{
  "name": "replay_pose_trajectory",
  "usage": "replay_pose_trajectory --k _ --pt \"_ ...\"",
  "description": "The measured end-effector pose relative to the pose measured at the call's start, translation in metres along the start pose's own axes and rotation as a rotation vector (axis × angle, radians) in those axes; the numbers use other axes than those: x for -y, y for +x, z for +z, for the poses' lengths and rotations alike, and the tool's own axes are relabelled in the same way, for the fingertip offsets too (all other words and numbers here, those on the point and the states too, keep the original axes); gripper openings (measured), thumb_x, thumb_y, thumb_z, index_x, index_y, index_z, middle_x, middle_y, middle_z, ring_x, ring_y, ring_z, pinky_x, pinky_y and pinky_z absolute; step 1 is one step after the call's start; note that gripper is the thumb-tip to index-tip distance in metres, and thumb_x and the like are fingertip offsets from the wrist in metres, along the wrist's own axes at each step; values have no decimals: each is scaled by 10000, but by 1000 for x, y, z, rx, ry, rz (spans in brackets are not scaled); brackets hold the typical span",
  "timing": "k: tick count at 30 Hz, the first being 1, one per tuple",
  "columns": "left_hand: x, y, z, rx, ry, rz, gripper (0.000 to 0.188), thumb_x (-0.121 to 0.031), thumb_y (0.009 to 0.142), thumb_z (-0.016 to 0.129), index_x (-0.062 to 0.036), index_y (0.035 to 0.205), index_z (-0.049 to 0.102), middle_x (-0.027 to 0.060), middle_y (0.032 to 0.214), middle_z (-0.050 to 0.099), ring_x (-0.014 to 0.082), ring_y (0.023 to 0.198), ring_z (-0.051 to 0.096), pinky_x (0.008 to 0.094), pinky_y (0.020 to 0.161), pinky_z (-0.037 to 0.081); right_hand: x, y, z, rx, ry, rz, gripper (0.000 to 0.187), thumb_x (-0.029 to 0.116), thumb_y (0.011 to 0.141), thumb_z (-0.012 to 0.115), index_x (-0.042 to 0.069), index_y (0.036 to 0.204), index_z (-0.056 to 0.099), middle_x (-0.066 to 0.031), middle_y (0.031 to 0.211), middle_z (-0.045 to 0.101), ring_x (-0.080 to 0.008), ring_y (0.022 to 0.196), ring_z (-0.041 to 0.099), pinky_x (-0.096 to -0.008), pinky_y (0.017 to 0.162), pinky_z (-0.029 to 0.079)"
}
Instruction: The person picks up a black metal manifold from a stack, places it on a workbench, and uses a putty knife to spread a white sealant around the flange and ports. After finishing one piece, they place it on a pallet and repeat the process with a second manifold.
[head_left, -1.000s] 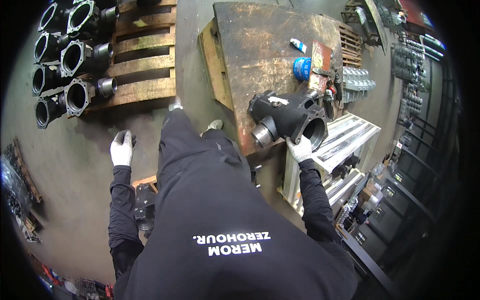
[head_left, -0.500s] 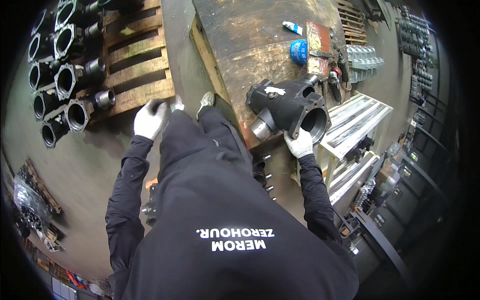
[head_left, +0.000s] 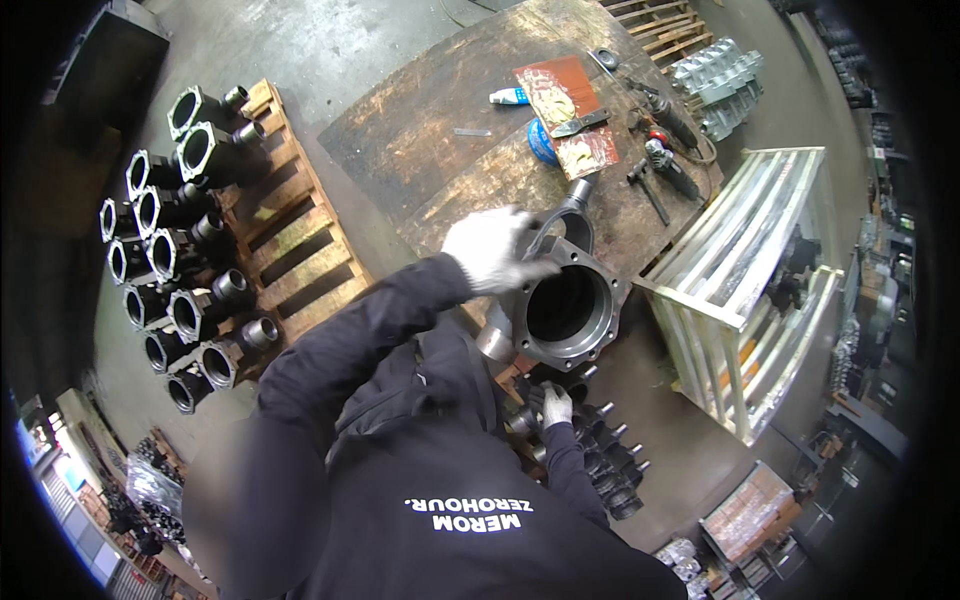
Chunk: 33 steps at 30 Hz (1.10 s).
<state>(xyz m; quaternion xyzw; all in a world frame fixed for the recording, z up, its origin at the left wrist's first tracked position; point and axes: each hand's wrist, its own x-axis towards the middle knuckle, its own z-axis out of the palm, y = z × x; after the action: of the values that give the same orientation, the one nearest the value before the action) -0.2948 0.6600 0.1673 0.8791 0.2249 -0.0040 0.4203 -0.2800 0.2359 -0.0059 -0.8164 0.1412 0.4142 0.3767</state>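
Note:
A black metal housing (head_left: 526, 340) with a round flanged bore stands at the near edge of the worn workbench (head_left: 420, 160), its opening turned toward me. My left hand (head_left: 490, 250), in a white glove, reaches across to the housing's upper left side. Its thumb and fingers are apart; slight blur hides whether they press on the metal. Lower down, below the bench edge, my white-gloved right hand (head_left: 557, 406) is beside dark castings (head_left: 606, 470) on the floor. Its fingertips are partly lost against the dark metal, so its grip is unclear.
On the bench lie a red board (head_left: 556, 88) with a scraper (head_left: 580, 123), a blue tin (head_left: 541, 143), a tube (head_left: 508, 96), a hammer (head_left: 650, 190) and power tools (head_left: 672, 165). A pale slatted frame (head_left: 735, 315) stands right; a pallet (head_left: 300, 230) beside rows of housings, left.
My left hand has swung from the left over to the housing. My right hand has left the flange and dropped below the bench edge. The housing's bore now faces me more; the view has turned.

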Motion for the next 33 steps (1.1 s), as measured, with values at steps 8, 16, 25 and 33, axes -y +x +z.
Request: replay_pose_trajectory --k 8,16,25,33 --pt "-59 103 71 398 526 167 227 -176 757 756 -133 973 810 211 1035 746 357 1003 735 502 814 602 -5 76 72 388 771 578 577 474 980 583 50 1371 573 -169 1463 552 -371 1352 510 -499 1150 424" --pt "-23 159 142 828 493 10 311 -461 848 812 -289 1106 790 19 1153 758 223 1055 696 398 916 561 18 92 87 264 744 534 525 453 967 579 97 1351 610 -134 1397 629 -340 1266 590 -532 1080 488" --pt "-14 23 85 322 317 -145 146 -283 748 727 -180 780 825 80 741 752 314 738 738 464 706 583 29 98 82 276 751 458 538 471 967 580 101 1357 606 -132 1401 623 -346 1267 590 -545 1074 488" --pt "24 -83 44 40 133 -493 457 -373 780 708 26 1000 679 228 875 739 400 815 743 476 773 596 79 104 64 200 808 318 551 488 968 580 105 1363 603 -130 1405 619 -350 1268 591 -556 1068 488"
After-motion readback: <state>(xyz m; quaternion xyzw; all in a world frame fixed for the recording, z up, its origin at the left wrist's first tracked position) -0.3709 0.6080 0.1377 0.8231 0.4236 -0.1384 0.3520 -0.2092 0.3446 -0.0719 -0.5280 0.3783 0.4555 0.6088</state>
